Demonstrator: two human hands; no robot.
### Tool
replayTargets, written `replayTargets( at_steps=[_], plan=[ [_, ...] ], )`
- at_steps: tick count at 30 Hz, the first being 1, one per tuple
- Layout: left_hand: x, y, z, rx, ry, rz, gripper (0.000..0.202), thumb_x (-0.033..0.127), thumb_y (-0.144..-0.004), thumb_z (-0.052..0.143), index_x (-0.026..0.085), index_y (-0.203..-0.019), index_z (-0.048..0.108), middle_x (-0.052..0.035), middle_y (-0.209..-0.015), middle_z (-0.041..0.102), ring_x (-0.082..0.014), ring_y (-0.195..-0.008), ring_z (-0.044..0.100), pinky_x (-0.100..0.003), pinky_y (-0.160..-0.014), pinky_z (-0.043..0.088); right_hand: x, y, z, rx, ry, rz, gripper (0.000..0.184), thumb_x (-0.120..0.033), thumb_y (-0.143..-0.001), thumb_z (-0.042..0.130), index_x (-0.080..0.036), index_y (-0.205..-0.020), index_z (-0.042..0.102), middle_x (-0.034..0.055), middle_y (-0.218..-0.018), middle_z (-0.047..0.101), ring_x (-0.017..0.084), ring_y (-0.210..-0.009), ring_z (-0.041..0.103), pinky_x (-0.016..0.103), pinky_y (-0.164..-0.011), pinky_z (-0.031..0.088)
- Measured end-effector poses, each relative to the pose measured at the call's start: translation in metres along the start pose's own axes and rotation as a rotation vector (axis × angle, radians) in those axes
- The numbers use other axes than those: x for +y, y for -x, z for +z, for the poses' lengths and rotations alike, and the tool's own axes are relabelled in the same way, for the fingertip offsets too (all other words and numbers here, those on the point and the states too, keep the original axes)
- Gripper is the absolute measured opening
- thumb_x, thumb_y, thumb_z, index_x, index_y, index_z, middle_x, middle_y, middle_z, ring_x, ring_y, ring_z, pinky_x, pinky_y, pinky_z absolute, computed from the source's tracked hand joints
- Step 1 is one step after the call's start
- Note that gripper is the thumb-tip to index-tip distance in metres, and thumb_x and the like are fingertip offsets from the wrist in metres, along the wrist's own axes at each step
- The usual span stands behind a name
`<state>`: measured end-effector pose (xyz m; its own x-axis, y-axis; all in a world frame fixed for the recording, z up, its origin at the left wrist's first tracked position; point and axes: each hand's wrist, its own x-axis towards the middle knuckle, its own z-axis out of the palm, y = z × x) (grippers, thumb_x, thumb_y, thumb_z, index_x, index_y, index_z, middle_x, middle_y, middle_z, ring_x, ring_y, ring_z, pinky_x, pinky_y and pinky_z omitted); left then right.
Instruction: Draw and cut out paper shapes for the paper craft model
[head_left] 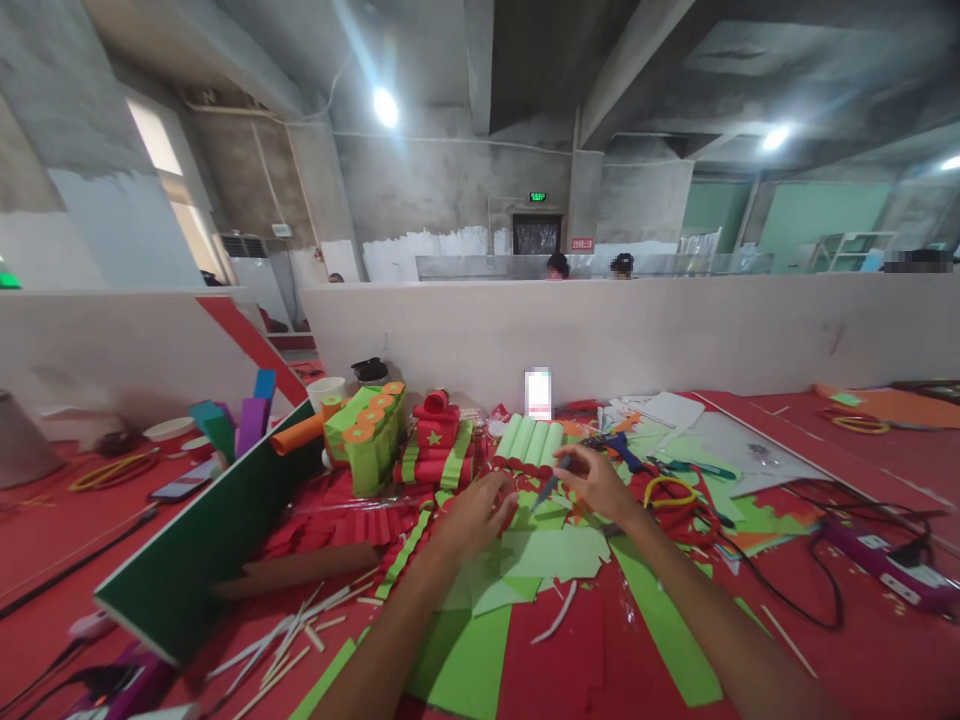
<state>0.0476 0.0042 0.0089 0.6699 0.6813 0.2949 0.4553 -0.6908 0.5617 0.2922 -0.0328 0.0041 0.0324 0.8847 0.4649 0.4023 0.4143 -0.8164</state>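
My right hand (594, 482) is closed around a slim grey pointed tool (551, 487), its tip slanting down to the left; whether it is a pen or a craft knife I cannot tell. Over the green paper, my left hand (480, 512) is loosely curved with its fingers apart, close to some red paper. Light green paper rolls (531, 443) with red ends lie side by side just beyond my hands. Between my forearms rests a pale green paper sheet (556, 553), with bright green paper (461, 660) nearer to me.
At the left stand green paper cylinders (367, 455) with orange tops and red rolls (435, 468) with green bands. A dark green board (202, 545) leans there. Yellow-handled scissors (670, 491), cables and a purple power strip (885, 565) lie right. A white partition (637, 335) closes the back.
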Motion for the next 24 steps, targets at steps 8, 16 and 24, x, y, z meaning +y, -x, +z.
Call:
replayTargets(
  at_steps=[8,16,24],
  plan=[
    [0.008,-0.001,0.011,-0.091,0.047,0.116,0.03,0.035,-0.099,0.033,0.017,-0.114,0.052,-0.0067,-0.093,0.064,-0.019,-0.079,0.058,-0.029,-0.07,0.042,-0.015,0.007,0.021,-0.167,-0.306,0.054,0.024,-0.037,-0.084,0.067,-0.02,-0.101,0.067,0.0069,-0.098,0.072,0.02,-0.086,0.068,0.034,-0.081,0.053],
    [0.007,0.001,0.011,-0.132,-0.182,0.087,0.028,0.031,-0.099,0.031,0.021,-0.119,0.047,-0.0048,-0.089,0.064,-0.0194,-0.077,0.058,-0.026,-0.064,0.038,-0.015,0.009,0.022,-0.234,-0.063,0.08,0.025,-0.039,-0.081,0.071,-0.018,-0.095,0.069,0.0031,-0.08,0.068,0.017,-0.069,0.062,0.027,-0.064,0.049],
    [0.016,0.003,-0.004,-0.225,-0.253,0.1,0.034,0.036,-0.1,0.03,0.023,-0.127,0.045,-0.0072,-0.093,0.066,-0.0211,-0.078,0.062,-0.025,-0.061,0.037,-0.019,0.012,0.024,-0.237,-0.143,0.117,0.025,-0.036,-0.075,0.076,-0.017,-0.091,0.069,0.0001,-0.072,0.064,0.014,-0.064,0.059,0.023,-0.057,0.045]
  ],
)
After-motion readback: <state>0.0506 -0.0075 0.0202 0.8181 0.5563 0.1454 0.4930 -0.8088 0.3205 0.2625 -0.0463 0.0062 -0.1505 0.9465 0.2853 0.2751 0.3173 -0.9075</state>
